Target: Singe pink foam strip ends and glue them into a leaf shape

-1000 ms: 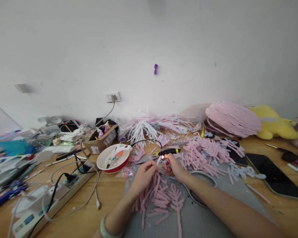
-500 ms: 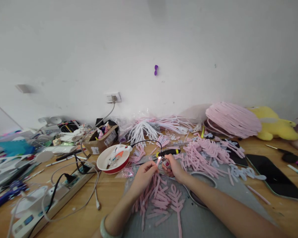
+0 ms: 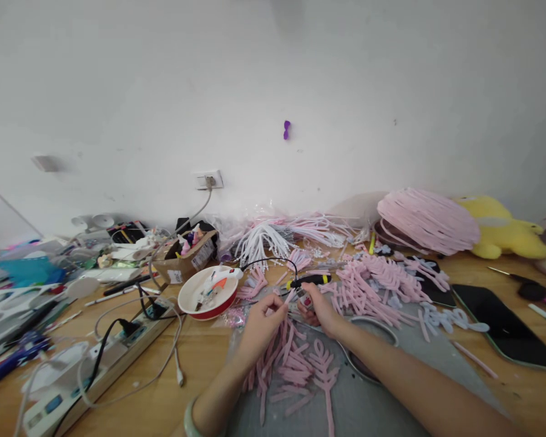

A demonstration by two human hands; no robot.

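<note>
My left hand point(image 3: 261, 321) pinches a short pink pipe cleaner point(image 3: 290, 297), its tip pointing up and away from me. Close beside it, my right hand point(image 3: 321, 312) is closed around a small lighter point(image 3: 306, 299), mostly hidden by the fingers; no flame shows now. Cut pink pipe cleaner pieces point(image 3: 295, 368) lie in a pile below my hands on the grey mat point(image 3: 364, 409). A leaf-shaped pink pipe cleaner sprig point(image 3: 324, 371) rests right of that pile. Under my right forearm is a grey looped handle point(image 3: 391, 331), partly covered.
A yellow-and-black handled tool point(image 3: 316, 279) lies just beyond my hands. Left stand a red-rimmed bowl point(image 3: 234, 301) holding a glue gun point(image 3: 221, 278), and a power strip point(image 3: 104, 364) with cables. Right are more pink pieces point(image 3: 368, 285), a phone point(image 3: 505, 328) and a yellow plush toy point(image 3: 500, 227).
The bright flame at the pipe cleaner's tip half a second ago is gone. Both hands stay nearly in place, holding the same things; the view has shifted very slightly.
</note>
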